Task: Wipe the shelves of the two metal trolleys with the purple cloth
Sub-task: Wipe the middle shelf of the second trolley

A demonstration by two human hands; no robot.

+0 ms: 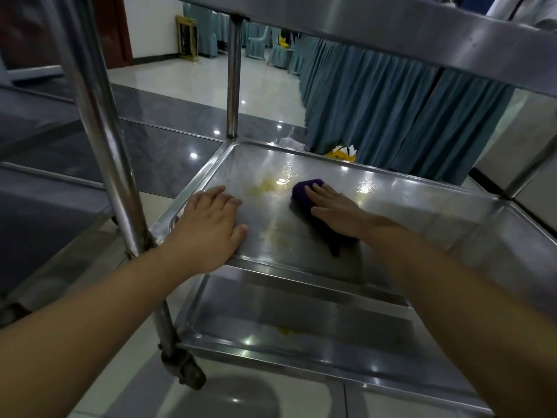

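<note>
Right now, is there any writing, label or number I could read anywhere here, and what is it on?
No text here can be read.
Yellow bag: dark print, too blurred to read.
Gold-framed stand: too small and blurred to read.

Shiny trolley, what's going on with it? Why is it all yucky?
A person is cleaning it. Their right hand presses a purple cloth flat on the middle shelf, while the left hand rests flat on the same shelf near its left front corner. Yellowish smears lie on the metal between the two hands, not wiped away yet. The lower shelf has a yellow spot too.
</note>
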